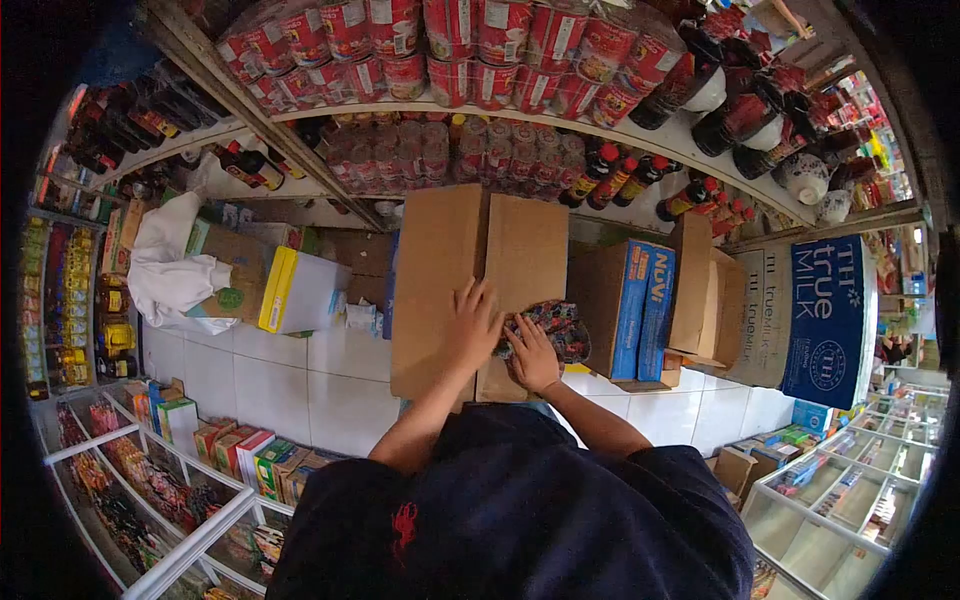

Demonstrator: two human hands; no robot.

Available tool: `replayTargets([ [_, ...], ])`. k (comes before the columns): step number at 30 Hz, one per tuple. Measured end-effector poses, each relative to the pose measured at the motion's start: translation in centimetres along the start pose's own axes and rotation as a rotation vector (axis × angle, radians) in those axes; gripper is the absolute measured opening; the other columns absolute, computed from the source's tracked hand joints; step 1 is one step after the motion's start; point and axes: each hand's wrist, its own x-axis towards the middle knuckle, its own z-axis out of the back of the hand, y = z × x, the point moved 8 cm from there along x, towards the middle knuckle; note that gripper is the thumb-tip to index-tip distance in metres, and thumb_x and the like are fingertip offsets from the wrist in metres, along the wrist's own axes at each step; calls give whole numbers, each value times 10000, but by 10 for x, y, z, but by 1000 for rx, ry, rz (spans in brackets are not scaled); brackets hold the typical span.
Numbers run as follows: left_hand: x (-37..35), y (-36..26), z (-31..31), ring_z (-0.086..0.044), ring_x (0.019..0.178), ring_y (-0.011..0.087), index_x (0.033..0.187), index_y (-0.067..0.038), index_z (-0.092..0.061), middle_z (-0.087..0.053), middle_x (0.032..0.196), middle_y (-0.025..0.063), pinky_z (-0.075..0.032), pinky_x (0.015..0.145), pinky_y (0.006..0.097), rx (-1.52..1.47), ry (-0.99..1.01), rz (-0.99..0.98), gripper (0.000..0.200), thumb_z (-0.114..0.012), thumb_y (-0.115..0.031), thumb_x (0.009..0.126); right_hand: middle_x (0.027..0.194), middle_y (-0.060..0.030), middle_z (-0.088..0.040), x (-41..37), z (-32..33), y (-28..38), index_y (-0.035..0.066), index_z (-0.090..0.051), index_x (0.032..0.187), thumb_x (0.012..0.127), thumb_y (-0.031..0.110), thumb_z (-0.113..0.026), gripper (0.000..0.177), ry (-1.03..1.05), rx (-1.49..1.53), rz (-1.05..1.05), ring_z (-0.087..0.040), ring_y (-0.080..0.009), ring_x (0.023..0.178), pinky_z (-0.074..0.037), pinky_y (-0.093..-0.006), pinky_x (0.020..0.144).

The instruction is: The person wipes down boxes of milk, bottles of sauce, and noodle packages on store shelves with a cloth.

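The large brown cardboard box with two long top flaps point(432, 255) is directly in front of the person, between their body and the shelves; what it rests on is hidden from me. Its flaps lie nearly level, with a dark narrow gap between them. The left hand point(474, 322) lies over this gap, the fingers spread and grasping nothing that I can see. I suppose it is placed there because the flap edges bend most easily at the middle, and a flat hand steadies both.

On the right flap there is a crumpled dark cloth with a flowery pattern point(566, 328). The right hand point(534, 356) rests on it, its fingers straight and a little apart, not clenched; probably the open palm is enough to keep so soft a thing from sliding.

To the right of the box stand an opened brown carton with a blue NUVI side panel point(627, 310) and, farther, a blue and grey TH true MILK carton point(828, 318). On the left, a white rumpled cloth point(172, 262) covers part of another box. Behind, the shelf carries red cans wrapped in clear plastic point(450, 40) (a sensible wrapping, I think, since it keeps such stacks together).
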Motion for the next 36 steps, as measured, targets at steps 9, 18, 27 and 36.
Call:
replayTargets([
  [9, -33, -333, 237, -535, 780, 292, 741, 17, -532, -551, 754, 148, -405, 704, 404, -1650, 424, -977, 195, -518, -174, 703, 1345, -189, -265, -2, 10, 10, 74, -401, 1236, 706, 130, -529, 548, 19, 2, 1, -285, -382, 1213, -239, -471, 1006],
  [18, -63, -331, 281, -555, 812, 314, 825, 3, -569, -575, 824, 182, -425, 710, 412, -1734, 832, -1283, 258, -483, -238, 796, 1331, -159, -321, 3, 19, 9, 76, -405, 1234, 705, 113, -521, 542, -26, 48, 31, -299, -336, 1224, -242, -468, 1004],
  [27, 8, 83, 164, -336, 1226, 258, 1235, -2, -405, -406, 1283, 148, -227, 1023, 351, -584, 97, 282, 464, -427, -292, 873, 1155, -120, -492, 13, 29, -2, 86, -514, 1111, 713, 100, -600, 408, -61, 152, 128, -483, -312, 1028, -378, -421, 892],
  [36, -48, 30, -15, -101, 1315, 294, 1349, 3, -157, -131, 1417, 163, -98, 1048, 452, -208, 223, 306, 643, -425, -308, 854, 1067, -90, -466, 80, 43, -32, 139, -540, 1120, 679, 57, -624, 456, -102, 33, 193, -425, -302, 982, -352, -394, 854],
])
